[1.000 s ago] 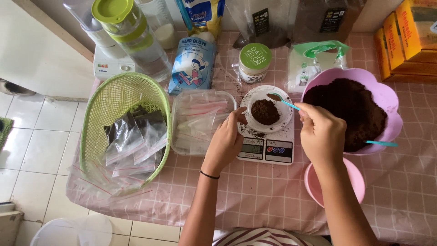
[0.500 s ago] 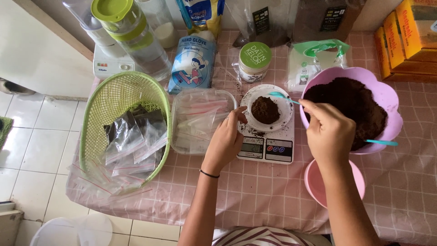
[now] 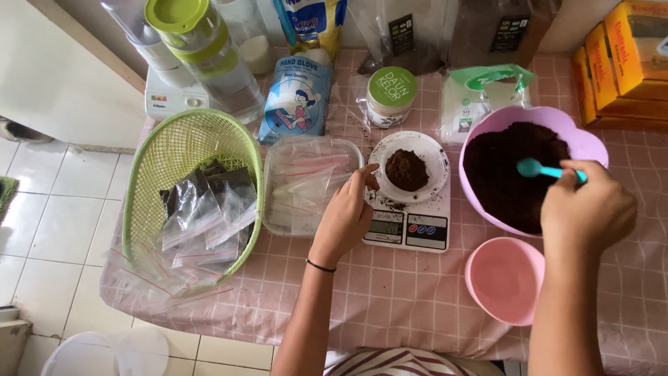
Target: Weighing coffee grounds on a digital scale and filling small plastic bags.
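Near the centre of the frame we rest our left hand point(image 3: 346, 217) against the rim of the small white dish point(image 3: 409, 168), fingers curled lightly around its left edge; the dish holds a mound of dark brown powder point(image 3: 406, 169) and sits on a white digital kitchen scale point(image 3: 407, 226), whose top is speckled with spilled powder. At the right of the frame our right hand point(image 3: 586, 209) is closed around the handle of a teal plastic spoon point(image 3: 537, 168), whose bowl hovers over or dips into the dark powder filling the large purple bowl point(image 3: 581, 143); we cannot tell whether the spoon touches the powder. Just below that bowl, at the lower right, an empty pink bowl point(image 3: 505, 278) stands on the table point(image 3: 390, 292), which is covered with a pink checked cloth. Left of the scale lies a clear rectangular plastic container point(image 3: 306, 184) holding small zip bags, and further left a green mesh basket point(image 3: 184, 191) holds filled clear bags of dark powder, with more empty bags spilling out beneath it toward the lower left. Along the top of the frame stand a green-lidded jar point(image 3: 390, 96), a blue-and-white glove packet point(image 3: 298, 97) and a blender with a green lid point(image 3: 202, 56), with yellow boxes point(image 3: 623, 52) in the upper right corner.
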